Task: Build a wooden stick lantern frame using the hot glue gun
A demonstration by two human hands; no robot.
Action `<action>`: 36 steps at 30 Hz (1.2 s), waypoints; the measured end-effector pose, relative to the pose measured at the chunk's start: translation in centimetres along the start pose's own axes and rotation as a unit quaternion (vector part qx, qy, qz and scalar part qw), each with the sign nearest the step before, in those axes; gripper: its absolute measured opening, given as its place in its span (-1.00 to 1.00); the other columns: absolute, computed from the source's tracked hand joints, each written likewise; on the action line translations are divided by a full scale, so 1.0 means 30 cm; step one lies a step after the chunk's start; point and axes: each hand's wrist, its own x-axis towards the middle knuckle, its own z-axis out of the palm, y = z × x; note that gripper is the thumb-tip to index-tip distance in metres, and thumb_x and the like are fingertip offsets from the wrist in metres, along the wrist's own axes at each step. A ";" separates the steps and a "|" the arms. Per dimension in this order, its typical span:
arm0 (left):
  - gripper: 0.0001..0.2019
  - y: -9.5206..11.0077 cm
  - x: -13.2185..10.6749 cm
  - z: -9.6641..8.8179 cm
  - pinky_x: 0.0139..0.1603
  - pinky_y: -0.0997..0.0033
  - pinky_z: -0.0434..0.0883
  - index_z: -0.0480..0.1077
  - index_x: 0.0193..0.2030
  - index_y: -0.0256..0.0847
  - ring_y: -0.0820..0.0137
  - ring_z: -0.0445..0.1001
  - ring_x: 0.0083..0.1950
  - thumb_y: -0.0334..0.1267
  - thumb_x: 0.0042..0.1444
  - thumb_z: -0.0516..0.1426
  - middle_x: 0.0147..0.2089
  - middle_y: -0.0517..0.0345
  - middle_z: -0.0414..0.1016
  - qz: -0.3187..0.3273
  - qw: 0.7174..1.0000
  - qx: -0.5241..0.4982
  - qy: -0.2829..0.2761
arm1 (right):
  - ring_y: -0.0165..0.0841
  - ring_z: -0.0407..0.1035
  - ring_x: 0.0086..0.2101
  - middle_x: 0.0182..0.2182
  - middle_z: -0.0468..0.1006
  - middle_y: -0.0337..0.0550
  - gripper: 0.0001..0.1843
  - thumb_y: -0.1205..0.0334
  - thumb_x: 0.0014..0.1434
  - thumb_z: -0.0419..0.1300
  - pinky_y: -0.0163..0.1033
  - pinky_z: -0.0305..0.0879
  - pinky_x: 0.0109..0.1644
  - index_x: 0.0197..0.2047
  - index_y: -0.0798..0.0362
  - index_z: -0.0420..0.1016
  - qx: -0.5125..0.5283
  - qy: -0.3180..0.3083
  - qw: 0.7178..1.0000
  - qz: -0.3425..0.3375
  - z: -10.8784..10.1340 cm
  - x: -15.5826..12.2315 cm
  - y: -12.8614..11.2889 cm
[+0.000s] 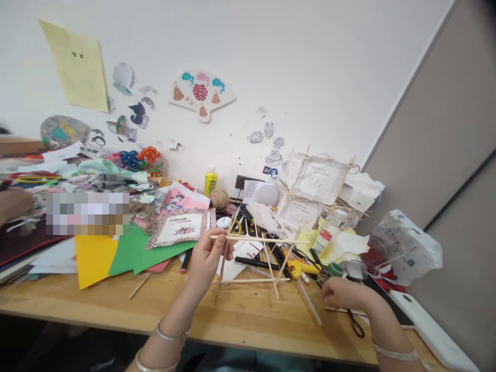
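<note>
My left hand (209, 258) is closed on a frame of thin wooden sticks (260, 258), gripping it at its left corner and holding it upright above the wooden table (116, 302). My right hand (343, 292) rests low on the table to the right, fingers curled, beside a pair of scissors (354, 318) and a long clear stick (309, 302). What its fingers hold, if anything, is hidden. A yellow glue gun (300, 267) lies just behind the frame.
Green, yellow and pink paper sheets (127, 250) lie at the left with a patterned paper panel (182, 227). A twine ball (219, 198), a yellow bottle (210, 181), finished stick lanterns (320, 181), a plastic bag (406, 245) and another person's hand (13, 204) surround the work.
</note>
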 end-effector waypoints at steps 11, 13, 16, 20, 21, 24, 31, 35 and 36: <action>-0.74 0.008 0.003 -0.009 -0.57 0.46 0.34 0.29 -0.28 -0.23 0.45 0.39 -0.61 -0.05 0.09 0.11 -0.61 0.26 0.40 0.004 1.000 0.007 -0.016 | -0.19 0.28 -0.15 -0.21 0.47 0.01 -0.54 0.56 -0.19 0.05 -0.18 0.13 -0.06 -0.18 0.12 0.46 -0.164 0.017 0.983 -0.083 0.106 0.177 -0.078; -0.75 0.006 0.004 -0.013 -0.57 0.45 0.35 0.29 -0.28 -0.23 0.44 0.40 -0.60 -0.05 0.10 0.10 -0.61 0.26 0.41 0.006 1.000 0.009 -0.021 | -0.22 0.27 -0.15 -0.20 0.44 -0.04 -0.54 0.55 -0.21 0.05 -0.20 0.14 -0.07 -0.19 0.09 0.45 -0.134 0.032 0.987 -0.088 0.121 0.171 -0.046; -0.75 0.002 0.005 -0.017 -0.56 0.44 0.35 0.30 -0.28 -0.23 0.43 0.41 -0.60 -0.06 0.10 0.11 -0.61 0.26 0.41 0.014 0.999 0.018 -0.023 | -0.24 0.26 -0.14 -0.19 0.41 -0.08 -0.56 0.53 -0.21 0.05 -0.19 0.16 -0.05 -0.19 0.07 0.40 -0.032 0.084 0.990 -0.109 0.118 0.152 0.002; -0.76 0.001 0.005 -0.020 -0.56 0.45 0.34 0.30 -0.26 -0.23 0.43 0.42 -0.61 -0.08 0.11 0.10 -0.61 0.26 0.42 0.026 0.999 0.028 -0.021 | -0.25 0.28 -0.13 -0.20 0.40 -0.08 -0.55 0.52 -0.17 0.05 -0.17 0.18 -0.01 -0.15 0.08 0.41 0.037 0.147 0.985 -0.082 0.115 0.174 0.031; -0.77 0.001 0.005 -0.021 -0.56 0.45 0.34 0.30 -0.26 -0.22 0.43 0.42 -0.61 -0.08 0.11 0.10 -0.61 0.26 0.42 0.026 0.999 0.030 -0.023 | -0.25 0.28 -0.12 -0.19 0.40 -0.08 -0.53 0.52 -0.17 0.05 -0.17 0.17 0.00 -0.13 0.09 0.41 0.040 0.159 0.984 -0.066 0.119 0.189 0.033; -0.79 -0.001 0.006 -0.025 -0.56 0.45 0.35 0.29 -0.27 -0.22 0.43 0.42 -0.61 -0.11 0.13 0.09 -0.61 0.26 0.42 0.027 0.999 0.034 -0.026 | -0.21 0.27 -0.10 -0.20 0.41 -0.03 -0.54 0.49 -0.16 0.09 -0.13 0.14 0.05 -0.11 0.14 0.44 0.043 0.183 0.982 -0.029 0.141 0.237 0.034; -0.77 -0.002 0.007 -0.030 -0.56 0.44 0.36 0.28 -0.27 -0.23 0.43 0.42 -0.60 -0.08 0.11 0.10 -0.61 0.25 0.43 0.023 0.999 0.024 -0.035 | -0.14 0.20 0.02 -0.05 0.39 0.06 -0.63 0.33 0.04 0.05 0.01 0.06 0.14 -0.05 0.13 0.39 0.106 0.242 0.964 -0.021 0.121 0.237 -0.073; -0.75 0.004 0.005 -0.030 -0.56 0.45 0.35 0.26 -0.28 -0.23 0.43 0.41 -0.61 -0.07 0.11 0.10 -0.62 0.26 0.42 0.010 0.999 0.020 -0.025 | -0.27 0.34 -0.08 0.01 0.40 -0.05 -0.58 0.06 0.19 -0.03 -0.13 0.24 0.04 0.09 -0.02 0.27 0.395 0.186 0.884 -0.168 0.048 0.156 -0.254; -0.75 0.006 0.004 -0.032 -0.56 0.45 0.34 0.25 -0.28 -0.23 0.44 0.41 -0.61 -0.07 0.11 0.09 -0.63 0.26 0.42 0.009 1.000 0.016 -0.022 | -0.28 0.35 -0.10 0.00 0.41 -0.07 -0.60 0.06 0.19 -0.01 -0.14 0.25 0.02 0.08 -0.04 0.29 0.421 0.174 0.871 -0.186 0.032 0.139 -0.295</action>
